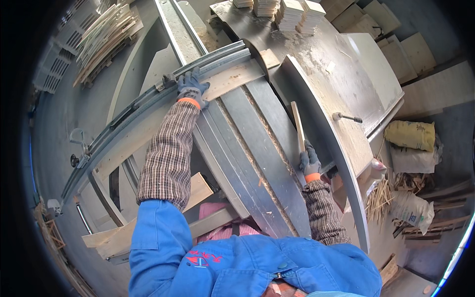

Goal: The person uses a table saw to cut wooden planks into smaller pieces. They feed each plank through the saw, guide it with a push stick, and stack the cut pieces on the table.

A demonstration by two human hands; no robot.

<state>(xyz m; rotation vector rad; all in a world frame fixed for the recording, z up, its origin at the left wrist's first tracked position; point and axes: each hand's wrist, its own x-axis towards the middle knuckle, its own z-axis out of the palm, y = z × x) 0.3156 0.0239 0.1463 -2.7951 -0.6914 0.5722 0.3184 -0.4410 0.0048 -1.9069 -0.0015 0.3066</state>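
My left hand (192, 89), in a grey glove with an orange cuff, grips the left end of a flat wooden board (232, 80). The board lies along the metal crosscut fence (217, 60) of a table saw. At the board's right end stands the dark round saw blade (257, 58), with a small wood offcut (269, 58) just past it. My right hand (310, 161), gloved alike, is closed around the lower end of a thin wooden stick (298, 123), which points away from me over the saw table (262, 133). Its fingers are partly hidden.
A curved rip fence (329, 119) with a lever handle (348, 118) runs right of my right hand. Stacks of cut wood pieces (292, 15) stand on the far table. Boards (106, 39) are piled far left; sacks (410, 136) and scrap strips (380, 200) lie at the right.
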